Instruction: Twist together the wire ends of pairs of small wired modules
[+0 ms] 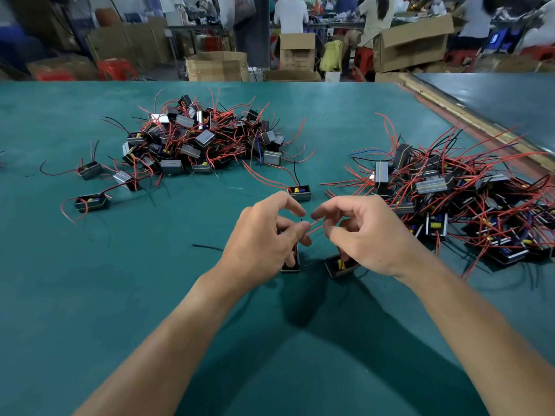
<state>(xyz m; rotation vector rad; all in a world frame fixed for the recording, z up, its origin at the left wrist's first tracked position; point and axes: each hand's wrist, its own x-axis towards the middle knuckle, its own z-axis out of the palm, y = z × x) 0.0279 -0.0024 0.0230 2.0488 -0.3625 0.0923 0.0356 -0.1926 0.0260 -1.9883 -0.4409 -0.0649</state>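
Red wire ends being pinched by L hand & R hand above two modules, mid-worktop.

A teal mat is covering the worktable, and a second table is standing to the right beyond a pale wooden strip. Behind, open cardboard boxes and red stools are crowding the floor while people are sitting at far benches.
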